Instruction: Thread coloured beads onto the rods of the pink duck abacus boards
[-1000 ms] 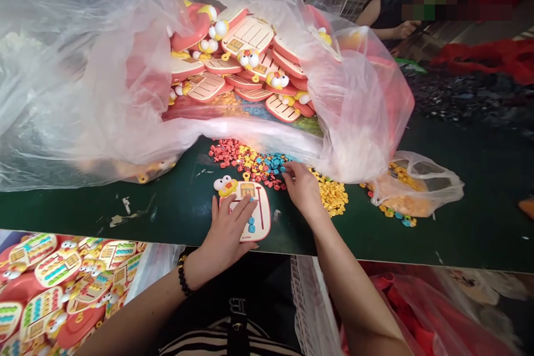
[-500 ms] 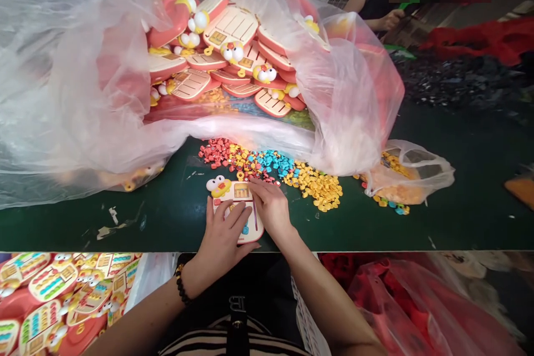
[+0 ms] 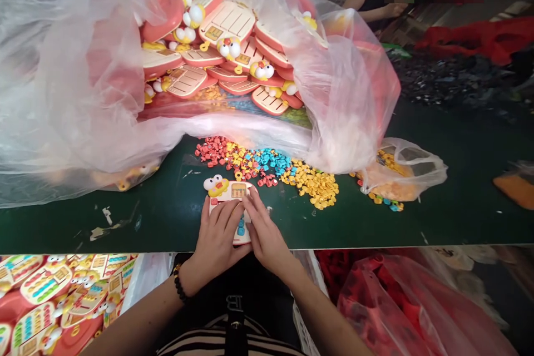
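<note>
A cream toy board (image 3: 225, 194) with a yellow duck-like head and bulging eyes lies on the green table near its front edge. My left hand (image 3: 219, 231) is wrapped over its left and lower part, fingers bent across the face. My right hand (image 3: 267, 233) lies over the board's right side, its fingers close together near the top right; whether a small piece is between them is hidden. Blue pieces (image 3: 241, 227) show on the board between the hands. Behind it are heaps of small red pieces (image 3: 212, 151), blue pieces (image 3: 273, 161) and yellow pieces (image 3: 319, 186).
A large clear plastic bag (image 3: 62, 78) full of toy boards (image 3: 229, 19) fills the back. A small bag (image 3: 411, 178) stands at right. Finished-looking boards (image 3: 45, 283) lie below left, red material (image 3: 384, 295) below right. Another person's arm (image 3: 375, 13) shows at upper right.
My right hand has moved over the board's right side, covering the slot that showed there. My left hand stays on the board. The view has shifted slightly.
</note>
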`<state>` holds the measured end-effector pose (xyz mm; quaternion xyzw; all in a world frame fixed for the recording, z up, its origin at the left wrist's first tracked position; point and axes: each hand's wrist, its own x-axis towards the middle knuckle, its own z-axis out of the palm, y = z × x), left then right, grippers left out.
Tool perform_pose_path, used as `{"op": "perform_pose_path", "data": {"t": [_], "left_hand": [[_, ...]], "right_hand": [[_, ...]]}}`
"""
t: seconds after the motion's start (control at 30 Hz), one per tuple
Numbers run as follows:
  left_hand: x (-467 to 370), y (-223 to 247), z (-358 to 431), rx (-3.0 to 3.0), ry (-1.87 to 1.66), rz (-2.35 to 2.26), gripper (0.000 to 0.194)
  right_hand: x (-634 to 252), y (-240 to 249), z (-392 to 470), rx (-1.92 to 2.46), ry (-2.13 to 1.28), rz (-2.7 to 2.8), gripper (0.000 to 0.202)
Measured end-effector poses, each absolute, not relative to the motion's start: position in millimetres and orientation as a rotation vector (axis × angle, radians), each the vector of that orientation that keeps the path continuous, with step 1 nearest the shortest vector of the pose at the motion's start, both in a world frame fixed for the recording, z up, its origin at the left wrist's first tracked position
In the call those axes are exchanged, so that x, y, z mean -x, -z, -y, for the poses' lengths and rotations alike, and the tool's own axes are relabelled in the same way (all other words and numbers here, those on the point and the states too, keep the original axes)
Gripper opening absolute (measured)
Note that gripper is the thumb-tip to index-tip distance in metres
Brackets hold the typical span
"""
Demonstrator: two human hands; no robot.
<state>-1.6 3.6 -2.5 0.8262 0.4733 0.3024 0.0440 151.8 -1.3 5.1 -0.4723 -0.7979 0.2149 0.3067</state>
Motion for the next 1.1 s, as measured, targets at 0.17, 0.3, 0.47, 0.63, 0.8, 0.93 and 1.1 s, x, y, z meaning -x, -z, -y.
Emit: {"op": "perform_pose_path", "data": {"t": [0.17,0.3,0.47,0.63,0.8,0.93,1.1], "left_hand": [[0,3,-4,-2.623,-0.853,-1.461,0.063],[0,3,-4,-2.597,-0.926,-1.45,0.068],[3,3,-3,-2.605,-0.932,-1.434,0.073],[4,3,-2,-2.623,-0.94,-1.43,0.073],[2,4,-2,-2.608,-0.945,-1.456,0.075],[2,6,-1,-2.618,-0.971,-1.467,0.071],[2,3,-1,-2.63,-0.899,-1.488,0.072]], "right_hand": [[-151,-3,-20,1.226,-0.664,2.012,0.055],[-163,-9,-36,1.34,-0.547,1.863,0.045],[-174,-14,-37,1.406,-0.472,1.877,0.023],[-173,-18,-44,1.425,-0.416,2.008,0.015],[-168,-24,-44,1.421,-0.488,2.103,0.014],[-147,-19,-45,1.351,-0.513,2.086,0.02],[-175,-29,-77,1.347,-0.502,1.854,0.022]]}}
